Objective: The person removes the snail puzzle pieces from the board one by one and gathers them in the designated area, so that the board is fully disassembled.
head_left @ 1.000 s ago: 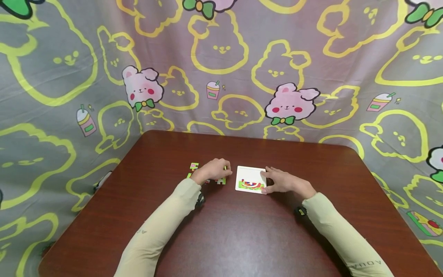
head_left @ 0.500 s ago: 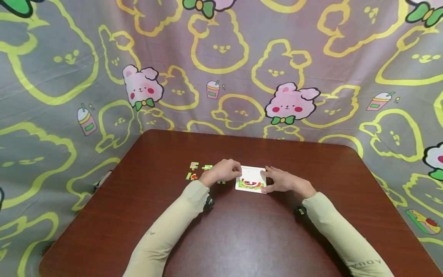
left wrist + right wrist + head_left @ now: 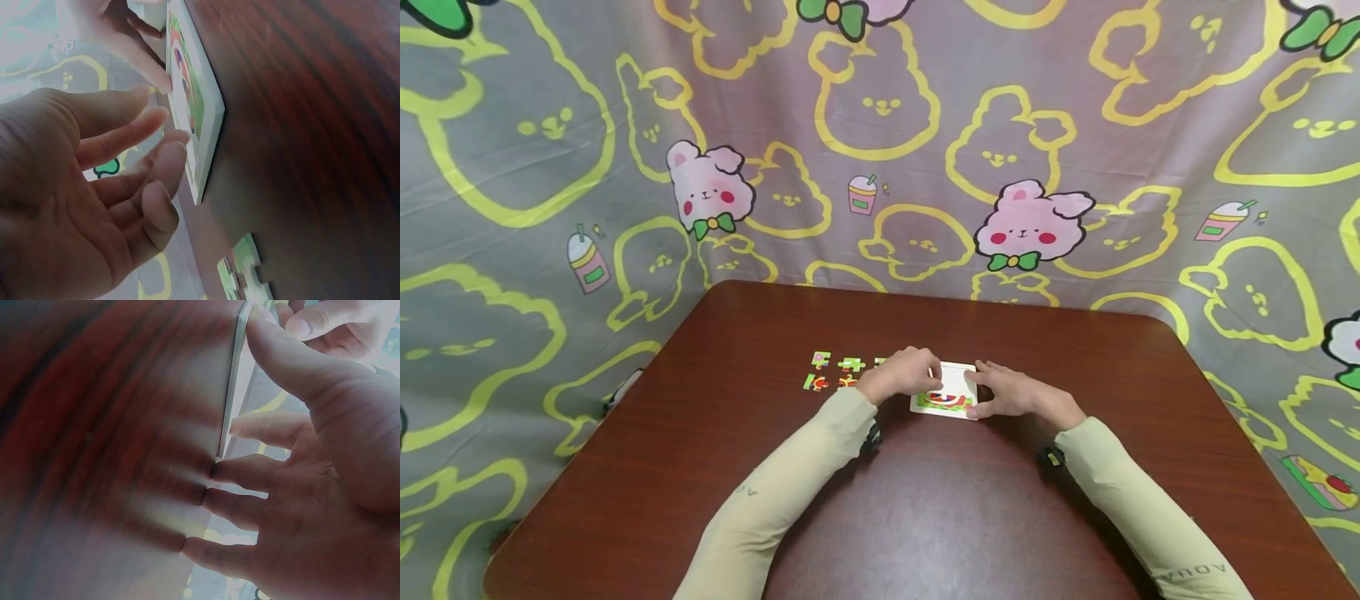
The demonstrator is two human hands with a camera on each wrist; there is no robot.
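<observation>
A white square puzzle board lies flat on the table, with a red, green and blue picture along its near part. My left hand is over its left side, fingers bent and thumb close to the index finger. In the left wrist view, I make out no piece between those fingertips. My right hand rests at the board's right edge, thumb at the near corner and index finger on the far part. In the right wrist view, its other fingers are straight, touching the table. Several loose jigsaw pieces lie left of the board, partly hidden by the left hand.
The brown wooden table extends around the board and has rounded corners. A patterned cloth curtain hangs behind it and along the sides. Black straps are worn at both wrists.
My left hand has moved right, from above the loose pieces to over the left part of the board, uncovering more pieces. The right hand and the board have stayed in place.
</observation>
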